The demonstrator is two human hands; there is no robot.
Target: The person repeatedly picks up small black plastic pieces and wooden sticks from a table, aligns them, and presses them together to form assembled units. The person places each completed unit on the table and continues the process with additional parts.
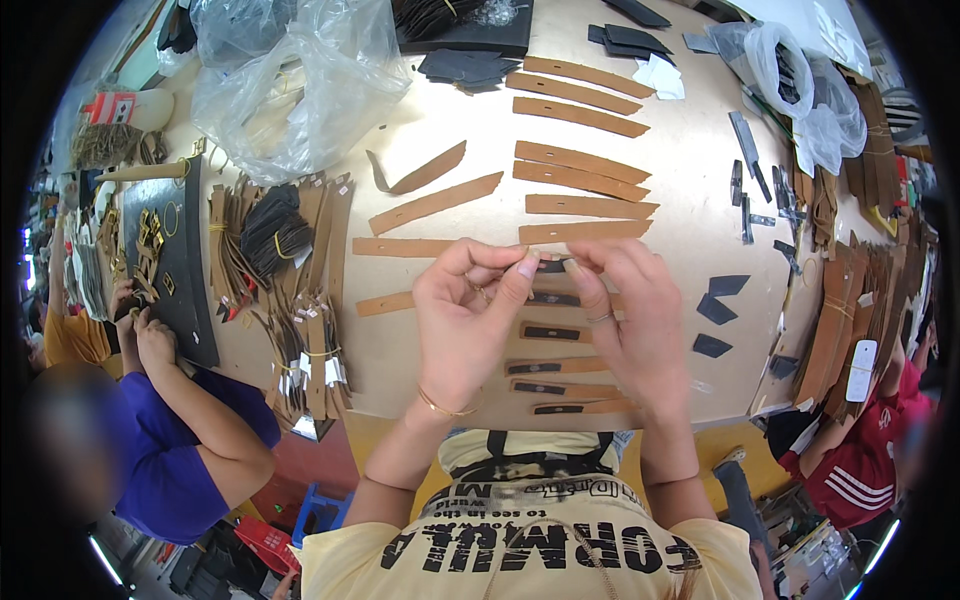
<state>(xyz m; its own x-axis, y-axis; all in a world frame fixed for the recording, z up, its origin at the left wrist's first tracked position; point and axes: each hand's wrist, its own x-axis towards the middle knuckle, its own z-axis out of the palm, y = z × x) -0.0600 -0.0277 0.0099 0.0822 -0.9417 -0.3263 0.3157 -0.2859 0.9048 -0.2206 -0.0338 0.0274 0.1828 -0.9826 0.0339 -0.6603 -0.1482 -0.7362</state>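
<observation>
Step in hand: both hands pinch a small dark patch (552,265) above the table (690,190); judged best done with fingertips only, edges squared before pressing down
Left hand (468,320): fingers curled nearly closed; thumb and forefinger meet on the patch's left end; gold bangle at the wrist
Dark patch: held between the two hands, just above a row of tan strips with dark patches (560,365)
Right hand (630,320): fingers bent close together; fingertips nip the patch's right end; ring on one finger
Further right: loose dark cut pieces (715,310) lie apart on the table
</observation>
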